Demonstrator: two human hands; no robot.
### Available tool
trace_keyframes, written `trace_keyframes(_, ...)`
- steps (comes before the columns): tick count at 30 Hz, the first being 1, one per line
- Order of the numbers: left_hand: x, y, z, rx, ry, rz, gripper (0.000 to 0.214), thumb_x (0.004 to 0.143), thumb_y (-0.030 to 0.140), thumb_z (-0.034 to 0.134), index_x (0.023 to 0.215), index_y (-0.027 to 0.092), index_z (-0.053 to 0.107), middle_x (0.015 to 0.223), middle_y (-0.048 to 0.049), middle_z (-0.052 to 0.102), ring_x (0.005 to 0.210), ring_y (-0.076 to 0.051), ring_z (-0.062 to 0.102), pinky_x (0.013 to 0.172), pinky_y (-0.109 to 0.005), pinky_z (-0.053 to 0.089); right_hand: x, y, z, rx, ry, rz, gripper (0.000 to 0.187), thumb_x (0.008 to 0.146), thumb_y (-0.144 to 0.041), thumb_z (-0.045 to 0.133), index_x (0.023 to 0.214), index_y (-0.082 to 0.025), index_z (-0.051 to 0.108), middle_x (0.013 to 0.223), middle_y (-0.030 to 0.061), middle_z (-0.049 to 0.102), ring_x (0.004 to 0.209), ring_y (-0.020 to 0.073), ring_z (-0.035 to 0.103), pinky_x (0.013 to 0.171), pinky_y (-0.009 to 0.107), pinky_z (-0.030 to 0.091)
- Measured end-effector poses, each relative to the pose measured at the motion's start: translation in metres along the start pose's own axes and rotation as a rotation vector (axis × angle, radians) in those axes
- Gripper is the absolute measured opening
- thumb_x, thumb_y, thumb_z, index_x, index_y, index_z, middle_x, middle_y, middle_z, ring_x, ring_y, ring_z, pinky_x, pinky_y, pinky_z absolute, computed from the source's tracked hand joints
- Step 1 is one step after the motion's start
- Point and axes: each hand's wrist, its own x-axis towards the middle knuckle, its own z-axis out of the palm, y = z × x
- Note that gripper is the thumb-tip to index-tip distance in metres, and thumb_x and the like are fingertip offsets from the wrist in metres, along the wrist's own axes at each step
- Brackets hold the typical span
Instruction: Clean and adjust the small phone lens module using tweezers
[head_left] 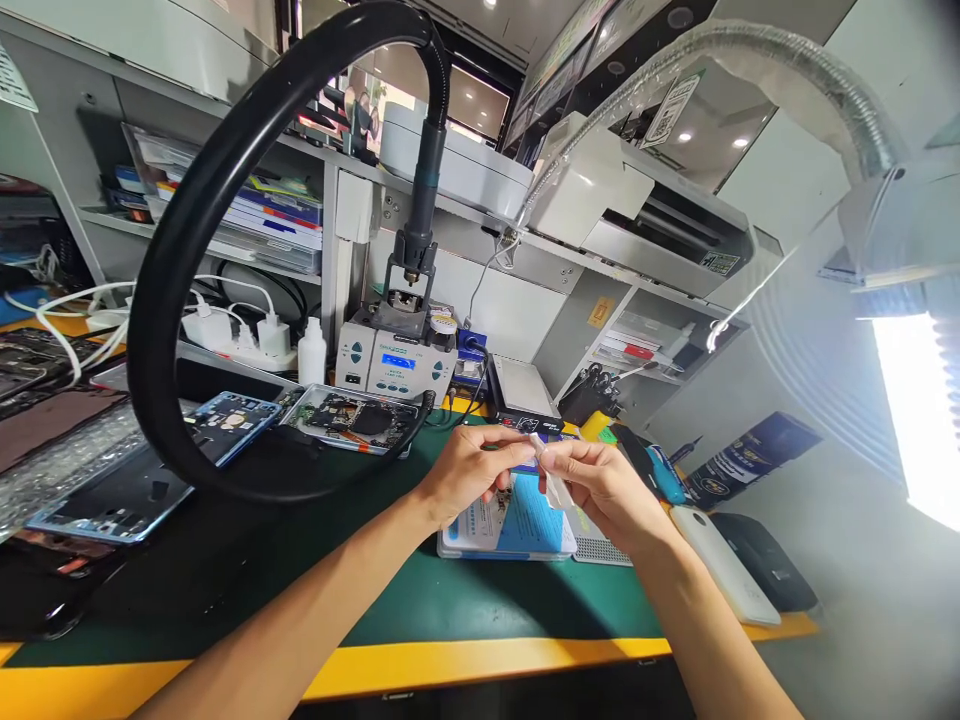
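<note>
My left hand (471, 470) and my right hand (600, 485) meet above the green bench mat (322, 560). Both pinch a small white strip (553, 487) held between the fingertips; its lower end hangs down past my right palm. Directly beneath the hands lies a blue and white opened phone body (504, 530) flat on the mat. Beside it, under my right wrist, sits a silvery perforated plate (600, 548).
A thick black hose (176, 260) loops over the left bench from a hot-air station (396, 362). Opened phones (352, 415) and a blue back cover (225, 420) lie left. A white phone (724, 565), a black one (765, 560) and tools lie right. A bright lamp (919, 410) glares.
</note>
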Motion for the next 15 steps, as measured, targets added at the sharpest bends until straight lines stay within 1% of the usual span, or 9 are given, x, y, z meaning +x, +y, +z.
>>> trace_keyframes(3, 0.000, 0.000, 0.000, 0.001, -0.022, -0.005, 0.031, 0.080, 0.040, 0.073, 0.100, 0.017, 0.078, 0.052, 0.0047, 0.054, 0.043, -0.007, 0.043, 0.037, -0.017, 0.034, 0.000, 0.002, 0.001, 0.020, -0.005, 0.007, 0.026, 0.069, -0.040, 0.087, 0.076, -0.016, 0.078, 0.064, -0.0010, 0.062, 0.057, 0.0103, 0.048, 0.055, 0.024, 0.038)
trace_keyframes(6, 0.000, -0.001, 0.002, 0.015, -0.023, 0.001, 0.029, 0.079, 0.040, 0.072, 0.096, 0.017, 0.077, 0.053, 0.0049, 0.053, 0.043, -0.007, 0.043, 0.037, -0.018, 0.033, 0.001, 0.004, 0.003, 0.010, 0.002, 0.005, 0.027, 0.068, -0.041, 0.087, 0.071, -0.017, 0.074, 0.062, -0.0022, 0.059, 0.056, 0.0104, 0.048, 0.054, 0.024, 0.039)
trace_keyframes(8, 0.001, 0.000, 0.003, 0.040, 0.013, 0.012, 0.027, 0.080, 0.040, 0.070, 0.092, 0.016, 0.074, 0.053, 0.0048, 0.053, 0.042, -0.007, 0.042, 0.038, -0.019, 0.034, 0.002, 0.005, 0.002, -0.014, 0.008, 0.006, 0.030, 0.069, -0.043, 0.086, 0.072, -0.017, 0.072, 0.063, -0.0014, 0.060, 0.056, 0.0113, 0.050, 0.056, 0.025, 0.042)
trace_keyframes(10, 0.003, 0.000, 0.002, 0.096, 0.073, 0.023, 0.028, 0.083, 0.042, 0.065, 0.091, 0.016, 0.071, 0.055, 0.0043, 0.054, 0.042, -0.008, 0.042, 0.039, -0.021, 0.035, 0.004, 0.006, -0.006, -0.046, 0.029, -0.019, 0.034, 0.072, -0.047, 0.082, 0.080, -0.016, 0.072, 0.073, 0.0029, 0.065, 0.065, 0.0151, 0.058, 0.061, 0.027, 0.048)
trace_keyframes(12, 0.005, 0.001, -0.003, 0.179, 0.152, 0.031, 0.030, 0.087, 0.045, 0.059, 0.091, 0.016, 0.068, 0.057, 0.0034, 0.055, 0.044, -0.010, 0.045, 0.041, -0.022, 0.036, 0.007, 0.007, -0.023, -0.155, 0.125, -0.079, 0.040, 0.076, -0.053, 0.077, 0.090, -0.016, 0.072, 0.090, 0.0087, 0.070, 0.080, 0.0211, 0.066, 0.066, 0.031, 0.052)
trace_keyframes(13, 0.007, 0.001, -0.007, 0.224, 0.193, 0.036, 0.031, 0.088, 0.045, 0.057, 0.091, 0.016, 0.067, 0.058, 0.0023, 0.056, 0.046, -0.011, 0.048, 0.041, -0.023, 0.037, 0.008, 0.008, -0.034, -0.256, 0.211, -0.112, 0.044, 0.078, -0.056, 0.074, 0.094, -0.016, 0.071, 0.097, 0.0107, 0.071, 0.084, 0.0229, 0.068, 0.066, 0.031, 0.053)
trace_keyframes(14, 0.008, 0.002, -0.011, 0.271, 0.231, 0.043, 0.030, 0.088, 0.045, 0.056, 0.090, 0.017, 0.067, 0.061, 0.0006, 0.059, 0.049, -0.012, 0.052, 0.043, -0.023, 0.038, 0.009, 0.010, -0.047, -0.417, 0.313, -0.135, 0.046, 0.081, -0.061, 0.067, 0.094, -0.017, 0.070, 0.098, 0.0100, 0.072, 0.083, 0.0219, 0.068, 0.065, 0.030, 0.053)
trace_keyframes(15, 0.010, 0.002, -0.016, 0.330, 0.267, 0.054, 0.029, 0.088, 0.044, 0.057, 0.089, 0.017, 0.067, 0.065, -0.0016, 0.063, 0.054, -0.014, 0.056, 0.046, -0.024, 0.040, 0.010, 0.012, -0.060, -0.492, 0.359, -0.116, 0.045, 0.082, -0.060, 0.065, 0.094, -0.017, 0.070, 0.093, 0.0091, 0.072, 0.079, 0.0211, 0.067, 0.063, 0.030, 0.051)
